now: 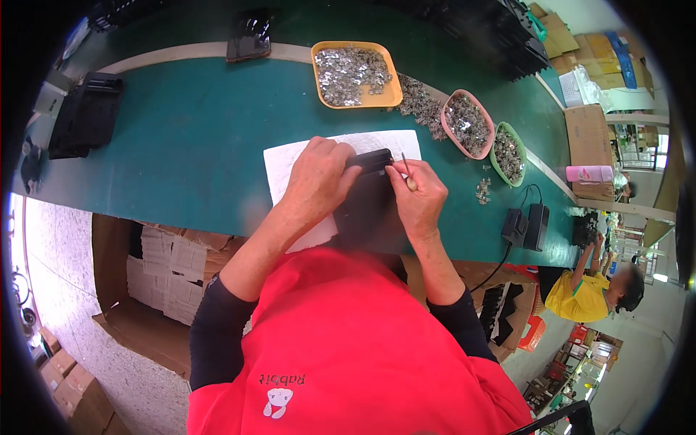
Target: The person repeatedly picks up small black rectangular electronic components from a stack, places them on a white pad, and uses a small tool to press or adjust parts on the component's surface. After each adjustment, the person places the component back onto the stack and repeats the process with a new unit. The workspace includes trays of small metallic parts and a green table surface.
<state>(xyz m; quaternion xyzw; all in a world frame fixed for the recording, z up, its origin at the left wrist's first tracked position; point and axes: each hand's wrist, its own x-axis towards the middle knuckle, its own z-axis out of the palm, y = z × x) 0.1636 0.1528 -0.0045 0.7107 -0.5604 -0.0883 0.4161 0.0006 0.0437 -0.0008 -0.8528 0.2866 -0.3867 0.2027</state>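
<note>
A dark, flat plastic case (368,199) is tilted up in front of me over a white paper or cloth sheet (293,156). My left hand (319,174) grips the left side of the case, its thumb lying along the far edge. At the case's far right corner, my right hand (419,192) has its thumb and forefinger pinched together. A thin metal-tipped tool with a pale, rounded handle (411,183) sticks out between the fingers of this hand. Whether the pinch also holds a small part at the corner is too small to tell.
Small metal parts fill a yellow tray (397,93), a pink basket (447,129) and a green basket (520,177); more lie loose between them. Black adapters (535,226) with a cable sit at the right edge. Black cases (88,112) stand left. Another person in yellow (580,297) works at right.
</note>
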